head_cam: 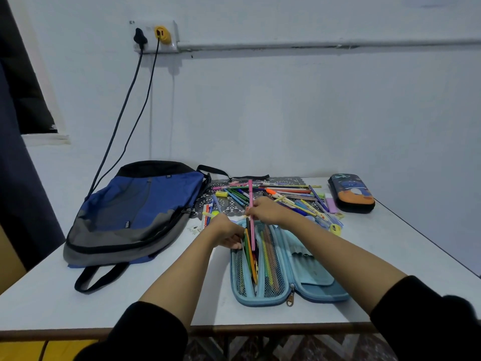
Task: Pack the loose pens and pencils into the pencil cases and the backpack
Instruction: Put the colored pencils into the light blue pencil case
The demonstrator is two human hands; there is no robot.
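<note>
Black sleeves [145,332] fill the near corners of the head view, with both bare forearms reaching out over the white worktop [130,303].

On the left of the worktop the blue, grey and black backpack [138,212] lies flat and zipped shut, one strap looping toward the near edge. Just right of centre the light-blue pencil case [307,282] lies unzipped and spread open, with its mesh pockets already holding a row of pencils set lengthwise. Behind it the loose pens and pencils [286,195] lie scattered in a heap, partly on a dark lace mat [223,204]. At the far right, well apart from the open case, the dark pencil case [351,192] with its orange print sits closed.

At the open case's far-left side the left hand [226,233] has its fingers [234,243] curled round the edge of the left pocket, gripping it. The right hand [265,211] is just beyond the case's far end, and its fingers pinch the pink pencil [251,194] near the middle. That pencil stands nearly upright, lower end down inside the case between the pockets, upper end rising over the heap.

A yellow sharpener [336,229] lies just beside the case's far-right corner.
</note>
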